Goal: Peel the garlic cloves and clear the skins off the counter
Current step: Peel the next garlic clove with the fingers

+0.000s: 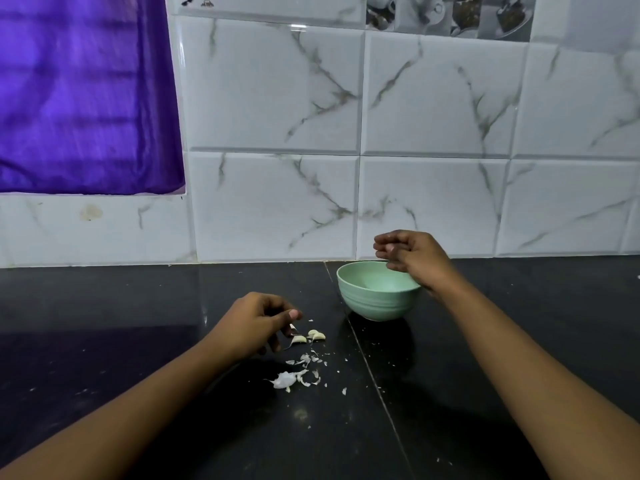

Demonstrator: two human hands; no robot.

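Garlic cloves (317, 335), two or perhaps three, pale and apparently already peeled, lie on the dark counter (121, 341) just beyond the fingertips of the left hand (254, 323). That hand's thumb and curled fingers close together on what looks like a strip of skin (293, 328) trailing from the nearest clove. The right hand (410, 256) hovers directly above the single green bowl (377, 299), fingers loosely bent and apart, with nothing visible between them. The part of the bowl's interior that shows holds no clove, and the rest is hidden by the near wall. Loose skins (287, 379) lie nearer the body than the left hand: one larger white clump, several curled flakes, and many specks scattered toward the right forearm. Peeling therefore seems close to finished. Moving the cloves off the counter and clearing all the skins remain to be done.
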